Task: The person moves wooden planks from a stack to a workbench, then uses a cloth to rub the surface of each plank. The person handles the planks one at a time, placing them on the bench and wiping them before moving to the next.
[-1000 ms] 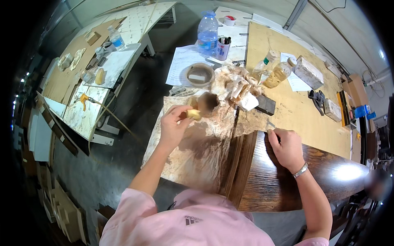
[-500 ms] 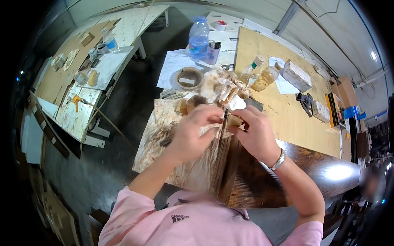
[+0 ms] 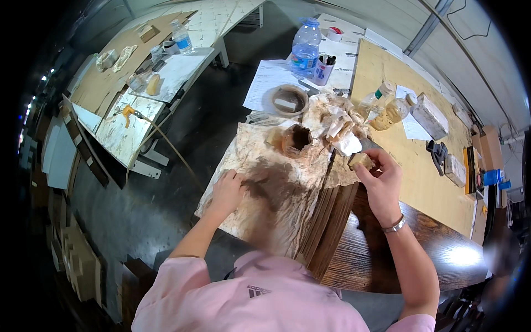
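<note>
Between the right hand's (image 3: 381, 180) pinching fingertips, right of the stained paper sheet (image 3: 276, 188), sits a small tan block (image 3: 360, 160); it looks light and stiff, best gripped by its edges. Left hand (image 3: 225, 192) lies open, flat on the sheet. Farther off stands a brown cup (image 3: 297, 140).

Dark concrete floor (image 3: 182, 144), pale plywood worktables (image 3: 420, 182), dark wood tabletop (image 3: 381, 260), boards stacked at left (image 3: 77, 265)
</note>
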`<state>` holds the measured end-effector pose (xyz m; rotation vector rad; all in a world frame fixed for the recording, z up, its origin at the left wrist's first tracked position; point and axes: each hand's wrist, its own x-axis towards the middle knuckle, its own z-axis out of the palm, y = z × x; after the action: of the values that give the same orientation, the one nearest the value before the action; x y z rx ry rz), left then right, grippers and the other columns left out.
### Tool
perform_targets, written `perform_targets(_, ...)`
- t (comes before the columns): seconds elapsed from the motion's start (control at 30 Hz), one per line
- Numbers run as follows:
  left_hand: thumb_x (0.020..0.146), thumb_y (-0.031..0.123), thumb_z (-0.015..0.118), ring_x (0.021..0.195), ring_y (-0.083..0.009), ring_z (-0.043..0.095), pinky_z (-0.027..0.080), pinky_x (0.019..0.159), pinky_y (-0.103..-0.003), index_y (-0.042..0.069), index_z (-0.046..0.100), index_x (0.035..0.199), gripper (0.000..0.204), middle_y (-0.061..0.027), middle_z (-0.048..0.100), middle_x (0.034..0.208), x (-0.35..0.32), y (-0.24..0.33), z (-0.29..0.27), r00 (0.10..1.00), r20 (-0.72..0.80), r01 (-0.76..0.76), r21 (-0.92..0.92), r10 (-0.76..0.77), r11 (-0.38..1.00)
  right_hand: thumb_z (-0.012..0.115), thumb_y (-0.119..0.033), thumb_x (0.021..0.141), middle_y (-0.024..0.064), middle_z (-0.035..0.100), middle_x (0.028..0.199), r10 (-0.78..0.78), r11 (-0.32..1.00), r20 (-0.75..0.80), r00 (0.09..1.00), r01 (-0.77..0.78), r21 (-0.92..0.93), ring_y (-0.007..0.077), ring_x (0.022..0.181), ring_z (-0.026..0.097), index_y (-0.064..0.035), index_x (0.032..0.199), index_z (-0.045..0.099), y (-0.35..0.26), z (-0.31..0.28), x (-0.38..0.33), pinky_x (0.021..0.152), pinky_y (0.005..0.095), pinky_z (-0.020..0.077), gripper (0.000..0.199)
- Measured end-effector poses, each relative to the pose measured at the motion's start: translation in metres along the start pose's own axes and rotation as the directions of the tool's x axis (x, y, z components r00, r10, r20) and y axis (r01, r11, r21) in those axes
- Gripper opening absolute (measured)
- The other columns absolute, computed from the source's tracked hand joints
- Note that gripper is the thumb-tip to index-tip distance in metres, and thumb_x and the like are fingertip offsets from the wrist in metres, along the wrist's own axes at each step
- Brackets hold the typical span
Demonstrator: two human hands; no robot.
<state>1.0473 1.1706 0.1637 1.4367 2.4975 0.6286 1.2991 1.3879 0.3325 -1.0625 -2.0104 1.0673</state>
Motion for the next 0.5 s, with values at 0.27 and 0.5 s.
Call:
perform_targets(0.27,0.086,0.014,0.063,0.070,-0.0257,0.064,0.051,0.062,-0.038,0.003,0.061,0.086,0.011,-0.0076,0.062,0.076,0.010,-0.004,0.001,0.997,-0.080,-0.002,0.234,0.021,0.972,0.070,-0.010,0.076,0.0025,0.061,0.075,-0.013,1.000,0.007,1.000,0.013,0.010,0.0080,0.064,0.051,0.0057,0.097,0.063,-0.002,-0.002,0.000,0.059,0.0240,0.0435,0.027)
perform_targets(0.5,0.085,0.005,0.061,0.064,-0.0202,0.065,0.051,0.060,-0.030,0.000,0.066,0.092,0.010,-0.0158,0.067,0.077,0.054,0.049,-0.047,0.979,-0.159,-0.015,-0.682,-0.128,0.731,0.070,-0.011,0.075,0.0031,0.061,0.072,0.030,0.998,-0.031,0.999,-0.028,0.060,0.0071,0.061,0.050,0.0062,0.097,0.063,0.000,-0.001,-0.001,0.057,0.0240,0.0431,0.029)
